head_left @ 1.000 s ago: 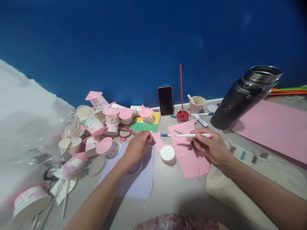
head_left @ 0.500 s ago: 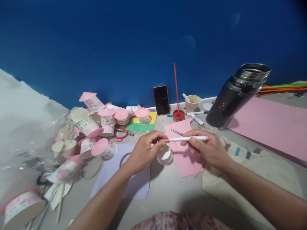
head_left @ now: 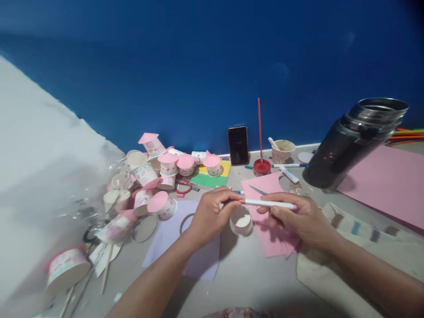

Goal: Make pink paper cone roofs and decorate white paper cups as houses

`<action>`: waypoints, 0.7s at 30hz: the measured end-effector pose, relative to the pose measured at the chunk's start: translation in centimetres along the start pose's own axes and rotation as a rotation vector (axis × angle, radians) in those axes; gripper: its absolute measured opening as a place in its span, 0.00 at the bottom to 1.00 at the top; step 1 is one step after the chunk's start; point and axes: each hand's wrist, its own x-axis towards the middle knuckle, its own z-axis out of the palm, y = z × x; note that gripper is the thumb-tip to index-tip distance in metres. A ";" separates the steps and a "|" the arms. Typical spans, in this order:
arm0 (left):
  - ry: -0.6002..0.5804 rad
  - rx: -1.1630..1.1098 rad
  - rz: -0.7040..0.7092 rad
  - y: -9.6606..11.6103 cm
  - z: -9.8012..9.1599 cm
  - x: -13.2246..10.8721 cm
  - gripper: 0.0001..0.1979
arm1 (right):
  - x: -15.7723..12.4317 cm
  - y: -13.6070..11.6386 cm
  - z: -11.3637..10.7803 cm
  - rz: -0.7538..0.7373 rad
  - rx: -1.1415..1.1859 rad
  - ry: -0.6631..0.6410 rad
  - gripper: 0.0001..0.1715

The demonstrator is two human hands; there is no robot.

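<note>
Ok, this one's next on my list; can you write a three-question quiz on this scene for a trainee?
1. What does the right hand hold, with one end at the left hand?
a) the phone
b) the white marker
c) the flask

2. True or false: the red stick stands in the small red pot.

3. What colour is the paper sheet beneath the left forearm?

Key: 1. b; 2. true; 3. pale purple

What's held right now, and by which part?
A white felt-tip marker: the left hand pinches its pink cap end; the right hand grips the white barrel.
</note>
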 end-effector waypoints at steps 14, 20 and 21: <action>0.294 0.090 -0.301 -2.8 -1.1 -8.3 0.12 | 10.0 -3.1 3.7 -0.265 -1.021 -0.003 0.18; 0.242 -0.175 -0.551 -2.0 1.0 -11.5 0.20 | 5.9 -4.2 -1.9 -0.171 -1.180 0.142 0.15; 0.220 -0.197 -0.567 -1.9 1.3 -11.4 0.22 | 4.8 -3.9 -2.9 -0.147 -1.188 0.128 0.14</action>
